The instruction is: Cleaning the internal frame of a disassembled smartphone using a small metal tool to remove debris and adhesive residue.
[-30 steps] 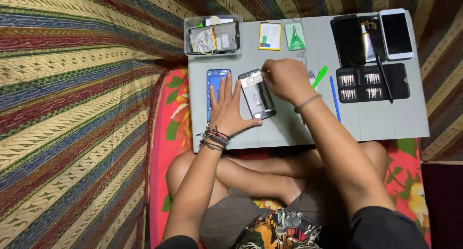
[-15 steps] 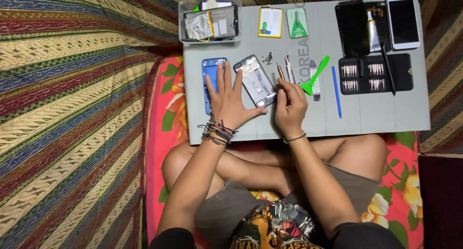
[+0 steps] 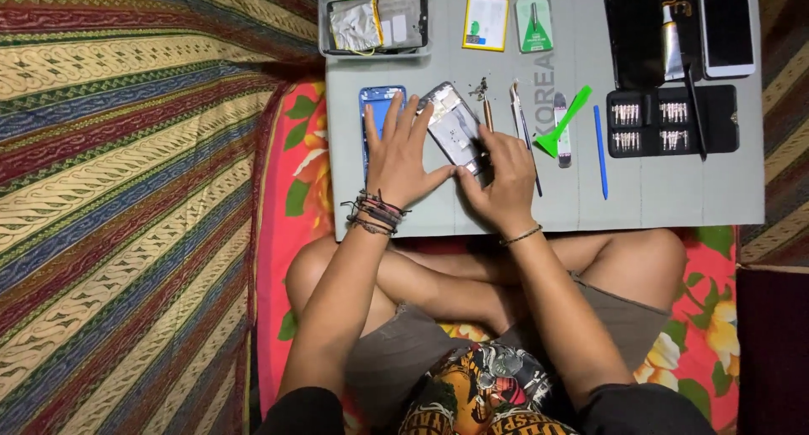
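Seated cross-legged on a floral cushion, with a striped woven cloth (image 3: 109,190) filling the left of my view, I work at a grey mat (image 3: 674,199) laid across my knees. At the mat's far left corner stands a clear tray (image 3: 324,22) of loose parts. Below it my left hand (image 3: 396,157) lies flat with its fingers spread, covering most of a blue phone back cover (image 3: 379,102) and steadying the left edge of the opened phone (image 3: 451,123), which lies tilted near the mat's middle. My right hand (image 3: 501,182) rests on the phone's lower right corner, fingers bent and pressing down; whether they pinch anything I cannot tell.

Just right of the phone lie tweezers (image 3: 516,106), a green pry tool (image 3: 565,119) and a blue spudger (image 3: 599,148). Farther right sit a black case of screwdriver bits (image 3: 674,119) and, at the top corner, a white phone (image 3: 726,26).

The risk, as I judge it, is the exposed board: too firm a press at that corner could flex it, and a slip of my right hand could knock the tweezers or scatter small screws off the mat.
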